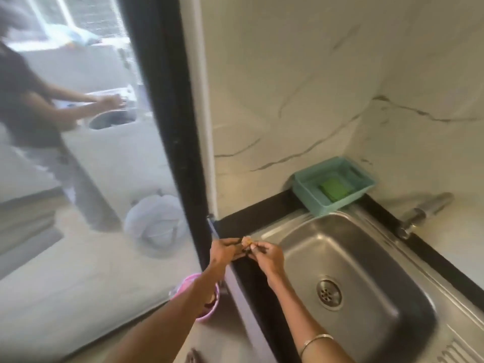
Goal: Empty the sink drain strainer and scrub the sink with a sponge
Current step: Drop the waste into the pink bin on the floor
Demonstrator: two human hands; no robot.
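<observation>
The steel sink (372, 260) fills the lower right, and its round drain (329, 294) shows a perforated metal centre. My left hand (224, 251) and my right hand (268, 255) meet over the black counter edge left of the sink. Together they pinch a small dark piece with pale orange scraps (245, 244). I cannot tell whether it is the strainer. A green sponge (333, 192) lies in a teal basket (366, 179) at the sink's far corner.
A pink bin (209, 309) stands on the floor below my left forearm. A chrome tap (421, 213) sticks out from the marble wall on the right. Behind a glass door (91, 179) with a black frame, another person stands at a washing machine.
</observation>
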